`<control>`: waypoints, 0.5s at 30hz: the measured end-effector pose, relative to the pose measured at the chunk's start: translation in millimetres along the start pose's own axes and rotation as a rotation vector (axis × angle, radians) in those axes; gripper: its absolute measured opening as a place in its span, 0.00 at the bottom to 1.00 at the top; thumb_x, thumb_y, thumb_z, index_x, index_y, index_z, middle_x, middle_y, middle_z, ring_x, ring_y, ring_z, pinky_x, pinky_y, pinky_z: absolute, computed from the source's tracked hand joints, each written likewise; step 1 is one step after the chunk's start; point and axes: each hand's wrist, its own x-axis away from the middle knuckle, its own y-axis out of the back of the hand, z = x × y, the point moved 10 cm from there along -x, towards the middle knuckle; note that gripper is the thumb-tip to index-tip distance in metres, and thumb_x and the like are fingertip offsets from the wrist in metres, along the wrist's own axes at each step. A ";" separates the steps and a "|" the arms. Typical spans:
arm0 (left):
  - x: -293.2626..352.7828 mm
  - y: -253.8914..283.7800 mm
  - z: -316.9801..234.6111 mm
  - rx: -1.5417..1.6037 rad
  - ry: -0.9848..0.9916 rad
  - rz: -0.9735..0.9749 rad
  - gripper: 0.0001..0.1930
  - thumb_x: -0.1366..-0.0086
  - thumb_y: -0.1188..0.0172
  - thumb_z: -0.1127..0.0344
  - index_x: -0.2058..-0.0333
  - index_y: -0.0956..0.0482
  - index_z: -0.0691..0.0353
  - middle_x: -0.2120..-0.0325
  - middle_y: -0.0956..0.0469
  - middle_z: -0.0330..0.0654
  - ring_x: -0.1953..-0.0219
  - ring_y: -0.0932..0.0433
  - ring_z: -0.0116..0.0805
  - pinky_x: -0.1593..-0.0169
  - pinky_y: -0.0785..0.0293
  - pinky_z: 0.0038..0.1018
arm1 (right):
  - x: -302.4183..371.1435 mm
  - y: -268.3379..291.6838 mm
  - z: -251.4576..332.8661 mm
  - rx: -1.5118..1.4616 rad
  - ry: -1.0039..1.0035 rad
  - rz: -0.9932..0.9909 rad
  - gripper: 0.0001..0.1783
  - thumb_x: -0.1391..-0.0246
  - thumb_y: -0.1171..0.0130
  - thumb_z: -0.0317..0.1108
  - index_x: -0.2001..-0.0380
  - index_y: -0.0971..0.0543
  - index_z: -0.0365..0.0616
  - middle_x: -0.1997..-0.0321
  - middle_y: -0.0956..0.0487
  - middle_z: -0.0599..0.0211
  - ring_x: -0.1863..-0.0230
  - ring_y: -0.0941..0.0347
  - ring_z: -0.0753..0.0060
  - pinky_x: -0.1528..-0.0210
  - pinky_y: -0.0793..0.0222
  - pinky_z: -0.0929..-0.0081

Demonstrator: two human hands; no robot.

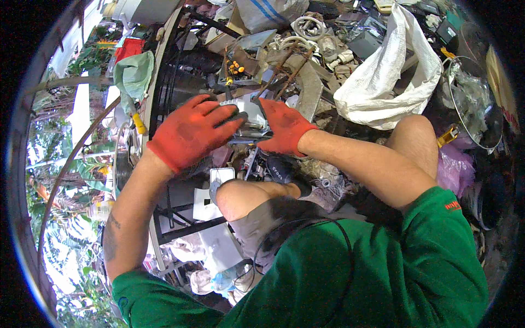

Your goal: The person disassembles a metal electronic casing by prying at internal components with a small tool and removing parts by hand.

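Note:
Both my hands wear red-orange work gloves with dark smudges. Between them is a silver-grey boxy housing (250,113) with a ridged upper edge; its exact kind cannot be told. My left hand (196,133) lies against its left side, fingers reaching over it and covering part of it. My right hand (284,127) grips the right side, with thumb and fingers apart around the edge. Just beyond the housing, several yellow-orange tool handles (235,68) stick up from the scrap.
Mixed scrap fills the ground ahead, with a coiled white hose (309,27). A white woven sack (391,76) stands open at the right, near a purple plastic bag (455,167). A dark metal frame (164,82) runs along the left. A yellow-handled tool (138,123) hangs beside a green cloth (134,75).

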 end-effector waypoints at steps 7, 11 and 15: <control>-19.2 -11.8 -3.5 0.045 0.074 0.158 0.17 0.44 0.39 0.62 0.54 0.22 0.54 0.56 0.22 0.44 0.52 0.23 0.47 0.44 0.27 0.43 | -0.4 0.3 -2.3 0.055 0.019 -0.034 0.58 0.59 0.30 0.54 0.33 0.44 0.29 0.36 0.33 0.40 0.35 0.35 0.43 0.34 0.36 0.56; -23.7 -37.0 23.5 0.330 0.693 0.407 0.17 0.41 0.39 0.60 0.54 0.21 0.57 0.60 0.23 0.50 0.59 0.22 0.56 0.50 0.25 0.44 | 2.5 3.5 -1.4 0.051 -0.015 0.025 0.58 0.58 0.30 0.54 0.33 0.44 0.29 0.35 0.34 0.40 0.35 0.35 0.44 0.34 0.36 0.56; -7.1 -46.5 35.0 0.657 0.523 0.201 0.19 0.35 0.46 0.52 0.64 0.17 0.63 0.68 0.18 0.57 0.63 0.18 0.56 0.57 0.23 0.46 | 4.4 -8.2 7.7 0.054 0.037 0.035 0.58 0.58 0.30 0.53 0.33 0.45 0.29 0.34 0.35 0.40 0.35 0.36 0.44 0.33 0.36 0.56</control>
